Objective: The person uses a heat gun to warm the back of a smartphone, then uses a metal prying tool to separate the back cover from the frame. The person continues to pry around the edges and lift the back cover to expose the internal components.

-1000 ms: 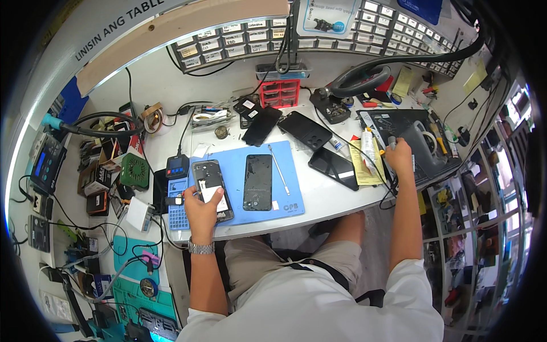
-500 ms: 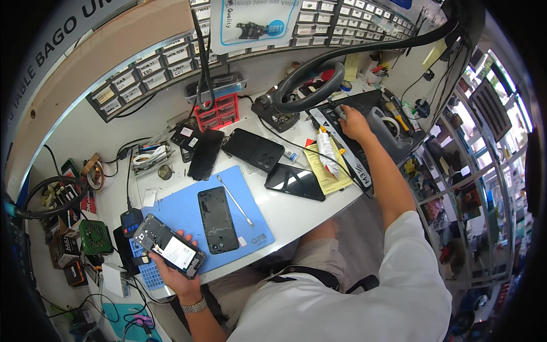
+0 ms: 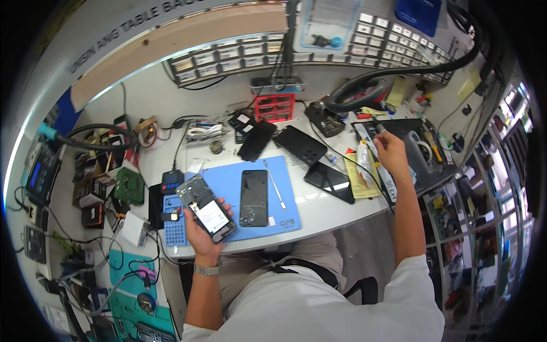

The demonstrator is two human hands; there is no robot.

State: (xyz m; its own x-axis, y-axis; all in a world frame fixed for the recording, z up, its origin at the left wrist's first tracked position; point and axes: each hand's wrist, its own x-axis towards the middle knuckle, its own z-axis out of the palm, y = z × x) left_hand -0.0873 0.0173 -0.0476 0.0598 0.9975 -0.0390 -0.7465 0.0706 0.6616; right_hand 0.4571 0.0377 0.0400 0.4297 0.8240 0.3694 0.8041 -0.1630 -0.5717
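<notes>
My left hand (image 3: 200,236) is wrapped round an opened phone (image 3: 206,208), tilted, with its white battery and dark inner frame showing. The phone hangs over the left part of a blue work mat (image 3: 228,171). On that mat lies a dark phone back cover (image 3: 253,198), with a thin metal prying tool (image 3: 274,185) to its right. Out at the right, my right hand (image 3: 391,153) reaches over the black tray's edge. Its fingers are closed at a small dark-grey cylindrical piece (image 3: 379,127), whose kind I cannot make out.
Several dark phones, one of them a black phone (image 3: 300,144), lie behind the mat. A white tube (image 3: 363,155) rests on yellow paper (image 3: 359,178). A red drawer box (image 3: 273,107) stands at the back. The black tray (image 3: 419,162) holds tools; a thick black hose (image 3: 399,73) arches overhead.
The view has turned left, so the bench appears shifted rightward. My left hand still holds the opened phone. My right hand has drawn slightly toward me, its fingers still at the grey piece.
</notes>
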